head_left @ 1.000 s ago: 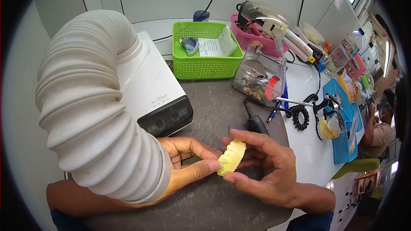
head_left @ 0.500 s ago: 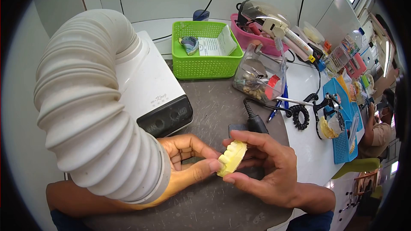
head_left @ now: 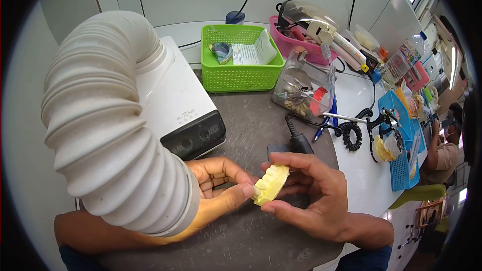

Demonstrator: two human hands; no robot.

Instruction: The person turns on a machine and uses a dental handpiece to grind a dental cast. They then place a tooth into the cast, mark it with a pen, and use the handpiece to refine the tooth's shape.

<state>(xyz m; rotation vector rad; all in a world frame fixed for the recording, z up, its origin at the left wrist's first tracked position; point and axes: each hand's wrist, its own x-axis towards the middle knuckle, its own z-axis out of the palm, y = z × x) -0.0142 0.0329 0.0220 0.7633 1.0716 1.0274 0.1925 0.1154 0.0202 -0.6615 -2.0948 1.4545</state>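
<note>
A yellow dental cast (head_left: 272,183) with a row of teeth is held tilted above the worktop. My right hand (head_left: 319,190) grips it between the thumb below and the fingers along the upper edge. At the cast's left end sits a small whitish tooth-shaped piece (head_left: 256,190). My left hand (head_left: 223,183) pinches at this piece with thumb and index finger, the other fingers curled behind. Its wrist lies close beside the mouth of a wide ribbed hose (head_left: 115,135). Below my hands is the scratched brown work mat (head_left: 241,236).
The hose joins a white box unit (head_left: 175,90) at the left. Behind stand a green basket (head_left: 241,79), a pink basket (head_left: 314,52) and a clear container (head_left: 301,83). A corded black handpiece (head_left: 300,144) lies beyond my right hand. Rightward are a blue tray (head_left: 401,170) and another person (head_left: 444,155).
My left thumb has drawn back slightly to the left, uncovering more of the whitish piece at the cast's end. My right hand keeps its hold on the cast.
</note>
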